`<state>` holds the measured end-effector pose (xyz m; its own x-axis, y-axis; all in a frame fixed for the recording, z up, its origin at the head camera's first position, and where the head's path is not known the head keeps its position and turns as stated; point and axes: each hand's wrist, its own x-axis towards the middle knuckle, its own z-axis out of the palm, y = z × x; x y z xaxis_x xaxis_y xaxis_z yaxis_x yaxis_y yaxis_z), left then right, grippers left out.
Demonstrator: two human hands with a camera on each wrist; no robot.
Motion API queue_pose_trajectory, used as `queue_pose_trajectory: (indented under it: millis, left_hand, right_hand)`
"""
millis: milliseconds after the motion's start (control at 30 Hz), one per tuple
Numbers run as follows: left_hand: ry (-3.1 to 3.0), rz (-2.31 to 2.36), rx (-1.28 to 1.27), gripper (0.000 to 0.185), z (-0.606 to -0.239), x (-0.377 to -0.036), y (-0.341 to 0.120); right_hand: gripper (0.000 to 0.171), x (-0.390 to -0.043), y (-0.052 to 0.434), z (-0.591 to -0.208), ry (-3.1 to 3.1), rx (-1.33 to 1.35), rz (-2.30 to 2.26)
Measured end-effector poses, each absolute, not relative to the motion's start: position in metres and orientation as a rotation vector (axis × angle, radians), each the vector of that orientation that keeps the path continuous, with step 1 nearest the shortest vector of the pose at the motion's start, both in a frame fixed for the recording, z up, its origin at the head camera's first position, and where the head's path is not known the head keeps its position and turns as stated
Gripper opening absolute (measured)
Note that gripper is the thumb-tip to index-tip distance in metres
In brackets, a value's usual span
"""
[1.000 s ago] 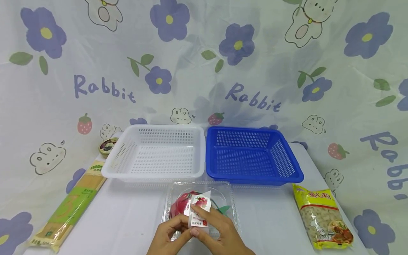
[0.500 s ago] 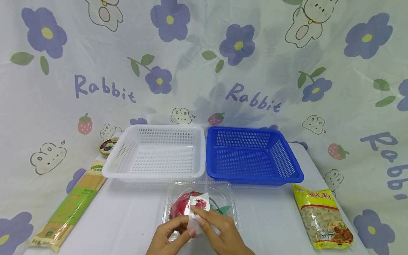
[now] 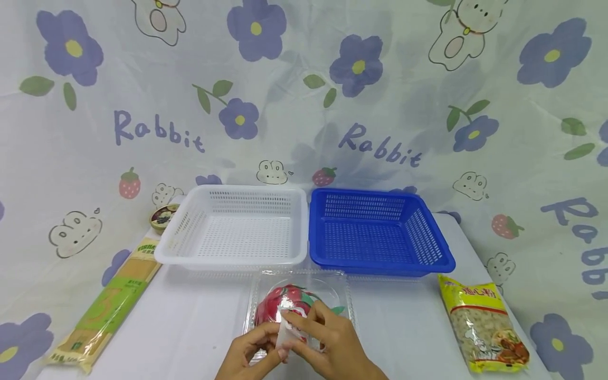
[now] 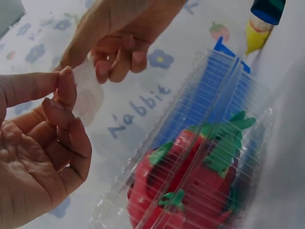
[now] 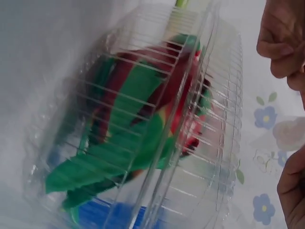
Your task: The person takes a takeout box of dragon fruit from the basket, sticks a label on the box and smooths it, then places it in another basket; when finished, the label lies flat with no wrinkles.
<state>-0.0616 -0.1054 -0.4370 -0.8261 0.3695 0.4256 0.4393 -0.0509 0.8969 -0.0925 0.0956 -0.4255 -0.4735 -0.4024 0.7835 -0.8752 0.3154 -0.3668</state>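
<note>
Clear plastic is ribbing the clamshell box (image 3: 298,306), which is lying on the table (image 3: 190,322) at six o'clock from the seam between the white basket (image 3: 233,229) and the blue basket (image 3: 377,232), with a red and green dragon fruit (image 3: 285,303) sealed inside. Both hands are working at a small sticker label (image 3: 290,330) on its lid. The left hand (image 3: 247,353) is pinching the label's pale edge between thumb and forefinger, and the right hand (image 3: 328,343) is pinching it from the three o'clock side, its other fingers curled.

To do this well, I judge the person should be smoothing the label flat from one edge across, keeping the box steady so the thin lid is not buckling.

Compared with a second ago, the label is lying lower and flatter: it was standing upright with its printed face showing, and now it is folding down under the fingers.

A spaghetti pack (image 3: 106,306) is lying at nine o'clock, a macaroni bag (image 3: 482,322) at three o'clock.
</note>
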Motion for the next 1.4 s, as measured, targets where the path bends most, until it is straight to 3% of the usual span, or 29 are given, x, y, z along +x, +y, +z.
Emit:
queue_pose_trajectory:
  millis: [133,400,467,600,800,1400]
  left_hand:
    - [-2.152,-2.038,-0.863,0.030,-0.440,-0.060,-0.108]
    - [-2.190,-2.055,-0.656,0.028,-0.453,-0.057,-0.127]
    - [-2.217,-2.035,-0.491,0.024,-0.455,-0.055,-0.135]
    - [-2.260,-1.947,-0.046,0.019,-0.459,-0.055,-0.153]
    - [-2.268,-1.933,0.359,0.029,-0.468,-0.069,-0.177]
    - [-2.476,-1.917,0.537,0.051,-0.482,-0.081,-0.183]
  right_hand:
    - [0.024,-0.094,0.097,-0.428,-1.989,1.090,1.196]
    - [0.022,-0.113,0.113,-0.410,-1.959,0.929,1.372]
    - [0.017,-0.123,0.117,-0.408,-1.947,0.914,1.246]
    - [0.027,-0.142,0.123,-0.415,-1.925,0.915,0.714]
    - [0.024,-0.149,0.126,-0.437,-2.007,1.029,0.156]
    - [0.046,-0.141,0.124,-0.454,-2.268,1.096,0.141]
